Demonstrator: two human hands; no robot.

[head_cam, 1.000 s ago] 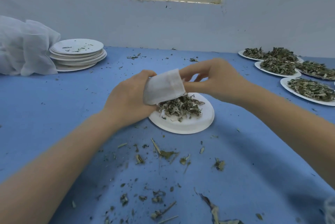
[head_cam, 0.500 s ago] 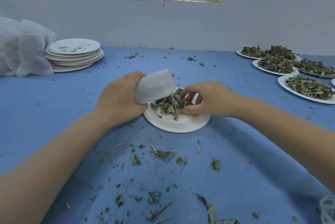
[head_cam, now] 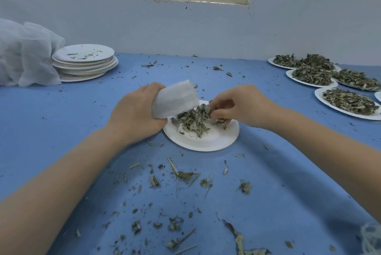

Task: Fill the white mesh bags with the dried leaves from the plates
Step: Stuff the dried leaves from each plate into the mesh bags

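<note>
Left hand [head_cam: 136, 116] grips mesh bag [head_cam: 175, 99] — right hand [head_cam: 241, 106] pinches leaves [head_cam: 195, 119].

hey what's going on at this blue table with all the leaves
A person is filling a white mesh bag with dried leaves. The left hand grips the bag over a paper plate, while the right hand pinches up a clump of leaves from the plate. Full plates wait on the right; a stack of emptied plates sits far left. Leaf scraps litter the table.
</note>
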